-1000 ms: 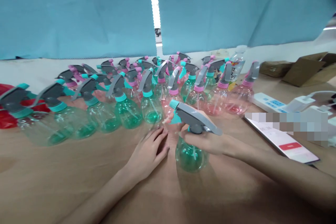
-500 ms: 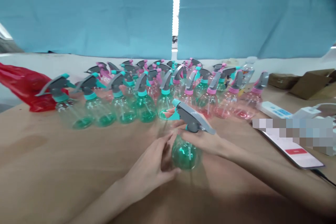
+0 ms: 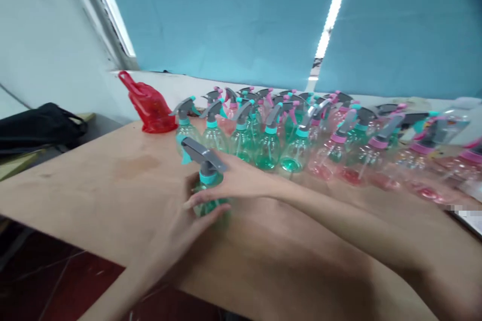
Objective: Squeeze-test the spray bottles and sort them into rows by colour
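A clear green spray bottle [image 3: 208, 179] with a grey and turquoise trigger head stands upright between my hands, its nozzle facing left. My right hand [image 3: 237, 178] is closed around the bottle just below its turquoise collar, from the right side. Lower down, my left hand [image 3: 184, 228] wraps the bottle's body, its thumb across the near side. Part of the body is hidden behind my fingers. Close behind stands a row of similar spray bottles, including a green one [image 3: 267, 148] and a pink-collared one [image 3: 331, 155].
A red plastic bag [image 3: 150, 108] lies at the table's far left corner. More spray bottles crowd the back against the wall. A dark bag [image 3: 41, 128] lies off the table to the left. The wooden table [image 3: 94, 190] ends at a near left edge above a dark red floor.
The view has swung left. Both hands have carried the spray bottle leftward across the table, and my left hand has closed in around its body.
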`<state>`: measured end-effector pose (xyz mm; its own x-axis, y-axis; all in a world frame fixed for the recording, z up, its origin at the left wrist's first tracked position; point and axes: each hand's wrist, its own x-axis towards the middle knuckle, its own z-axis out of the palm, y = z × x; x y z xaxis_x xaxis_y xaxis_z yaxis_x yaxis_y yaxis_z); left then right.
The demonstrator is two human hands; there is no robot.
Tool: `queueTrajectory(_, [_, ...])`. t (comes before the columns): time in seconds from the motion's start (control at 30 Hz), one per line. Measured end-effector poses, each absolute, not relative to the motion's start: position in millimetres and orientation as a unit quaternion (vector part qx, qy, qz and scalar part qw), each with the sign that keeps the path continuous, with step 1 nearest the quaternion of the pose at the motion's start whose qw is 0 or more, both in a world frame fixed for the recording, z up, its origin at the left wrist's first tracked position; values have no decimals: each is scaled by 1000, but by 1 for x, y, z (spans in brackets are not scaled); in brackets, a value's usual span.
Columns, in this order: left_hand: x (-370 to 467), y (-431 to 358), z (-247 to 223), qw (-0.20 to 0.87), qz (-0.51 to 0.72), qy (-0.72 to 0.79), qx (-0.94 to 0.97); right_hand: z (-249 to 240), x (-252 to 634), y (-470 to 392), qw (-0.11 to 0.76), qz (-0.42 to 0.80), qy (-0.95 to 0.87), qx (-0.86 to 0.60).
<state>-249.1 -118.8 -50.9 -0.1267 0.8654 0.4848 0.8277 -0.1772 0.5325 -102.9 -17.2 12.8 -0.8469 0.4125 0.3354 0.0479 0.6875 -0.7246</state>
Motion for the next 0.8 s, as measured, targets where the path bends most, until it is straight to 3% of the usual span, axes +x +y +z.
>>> queueTrajectory(0.1, [-294, -113, -49, 47, 458, 669, 584, 24, -127, -1, 212, 332, -910, -130])
queueTrajectory(0.3, [-374, -78, -40, -12, 493, 729, 475, 28, -185, 36, 276, 270, -880, -276])
queueTrajectory(0.53, [-417, -29, -38, -26, 525, 737, 425, 25, -220, 53, 262, 308, -862, -305])
queueTrajectory(0.8, [-435, 13, -39, 35, 557, 706, 435, 24, -236, 60, 259, 357, -836, -328])
